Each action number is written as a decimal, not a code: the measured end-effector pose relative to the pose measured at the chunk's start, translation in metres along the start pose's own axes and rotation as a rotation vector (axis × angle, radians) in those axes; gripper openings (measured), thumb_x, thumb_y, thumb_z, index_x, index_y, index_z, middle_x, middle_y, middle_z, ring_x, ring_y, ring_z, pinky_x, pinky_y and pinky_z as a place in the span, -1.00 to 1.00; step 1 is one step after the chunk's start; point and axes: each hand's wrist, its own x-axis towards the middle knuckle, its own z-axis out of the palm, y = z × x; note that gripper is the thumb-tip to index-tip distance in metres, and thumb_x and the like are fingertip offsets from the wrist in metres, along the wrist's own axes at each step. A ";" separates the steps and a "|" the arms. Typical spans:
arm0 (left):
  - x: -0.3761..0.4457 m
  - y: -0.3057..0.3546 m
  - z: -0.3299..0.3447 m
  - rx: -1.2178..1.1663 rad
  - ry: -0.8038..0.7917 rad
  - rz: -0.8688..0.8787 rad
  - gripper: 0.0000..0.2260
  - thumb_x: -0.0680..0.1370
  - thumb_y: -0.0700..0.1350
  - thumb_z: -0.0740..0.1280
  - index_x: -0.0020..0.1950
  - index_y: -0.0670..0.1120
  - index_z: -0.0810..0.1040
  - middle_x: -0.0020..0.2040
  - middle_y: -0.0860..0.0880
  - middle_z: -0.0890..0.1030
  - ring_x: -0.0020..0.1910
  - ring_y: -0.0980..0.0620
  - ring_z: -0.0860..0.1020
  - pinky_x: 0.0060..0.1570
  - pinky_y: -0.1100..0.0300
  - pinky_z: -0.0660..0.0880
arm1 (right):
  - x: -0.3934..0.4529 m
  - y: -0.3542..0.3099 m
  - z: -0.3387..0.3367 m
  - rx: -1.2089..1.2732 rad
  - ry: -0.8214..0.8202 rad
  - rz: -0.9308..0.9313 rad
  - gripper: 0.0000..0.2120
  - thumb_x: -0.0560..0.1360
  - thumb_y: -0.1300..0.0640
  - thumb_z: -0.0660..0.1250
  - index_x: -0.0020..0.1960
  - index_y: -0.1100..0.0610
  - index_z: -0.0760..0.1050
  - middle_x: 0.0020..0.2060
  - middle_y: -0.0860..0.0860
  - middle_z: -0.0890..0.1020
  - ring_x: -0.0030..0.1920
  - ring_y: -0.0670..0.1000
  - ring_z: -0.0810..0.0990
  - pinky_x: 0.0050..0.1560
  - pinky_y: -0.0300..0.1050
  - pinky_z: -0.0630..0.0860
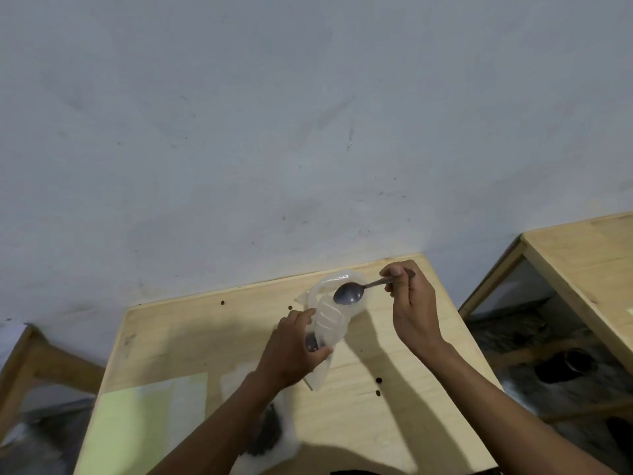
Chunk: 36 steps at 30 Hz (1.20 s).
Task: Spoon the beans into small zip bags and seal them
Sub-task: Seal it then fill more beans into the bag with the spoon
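A small clear zip bag is held up over the wooden table, its mouth open toward the far side. My left hand grips its lower part, where a few dark beans show through the plastic. My right hand pinches the handle of a metal spoon. The spoon's bowl sits at the open mouth of the bag; I cannot tell if it carries beans. A larger pile of dark beans in a clear bag lies near the table's front edge, partly hidden by my left forearm.
Loose beans lie scattered on the table top. A pale green sheet lies at the front left. A second wooden table stands to the right, and a wooden frame to the left. A grey wall rises behind.
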 end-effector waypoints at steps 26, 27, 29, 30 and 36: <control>-0.054 0.003 -0.005 -0.172 0.150 -0.075 -0.27 0.35 0.06 0.54 0.44 0.01 0.29 0.33 0.01 0.40 0.24 0.13 0.33 0.15 0.31 0.27 | -0.076 0.117 -0.024 0.185 0.163 1.010 -0.58 0.63 -0.02 0.18 0.44 0.05 0.23 -0.24 0.21 0.62 -0.34 0.14 0.56 -0.32 -0.06 0.52; -0.053 0.004 -0.005 -0.162 0.154 -0.073 -0.26 0.35 0.07 0.54 0.44 0.01 0.29 0.33 0.00 0.40 0.25 0.12 0.33 0.16 0.28 0.29 | -0.075 0.115 -0.025 0.144 0.154 0.998 -0.54 0.62 -0.02 0.19 0.48 -0.01 0.17 -0.26 0.18 0.61 -0.37 0.11 0.54 -0.31 -0.05 0.52; -0.050 0.007 -0.006 -0.148 0.159 -0.067 -0.24 0.35 0.08 0.54 0.45 0.01 0.27 0.34 0.00 0.40 0.24 0.11 0.34 0.17 0.25 0.31 | -0.071 0.104 -0.024 0.103 0.117 0.918 -0.57 0.62 -0.03 0.21 0.44 0.05 0.26 -0.32 0.13 0.58 -0.40 0.06 0.49 -0.31 -0.05 0.49; -0.049 0.008 -0.006 -0.145 0.160 -0.062 -0.24 0.35 0.08 0.54 0.45 0.00 0.26 0.33 0.00 0.40 0.24 0.11 0.34 0.17 0.24 0.32 | -0.068 0.096 -0.021 0.106 0.070 0.863 -0.61 0.61 -0.02 0.24 0.37 0.11 0.37 -0.33 0.10 0.58 -0.40 0.04 0.50 -0.30 -0.06 0.49; -0.037 0.023 -0.011 -0.107 0.188 -0.057 -0.17 0.27 0.22 0.51 0.44 -0.03 0.29 0.20 -0.02 0.45 0.14 0.01 0.44 0.16 0.04 0.48 | -0.058 0.015 0.008 0.166 -0.523 0.454 -0.60 0.49 0.01 0.43 0.31 -0.08 0.46 0.02 -0.11 0.65 0.01 -0.18 0.62 -0.01 -0.31 0.55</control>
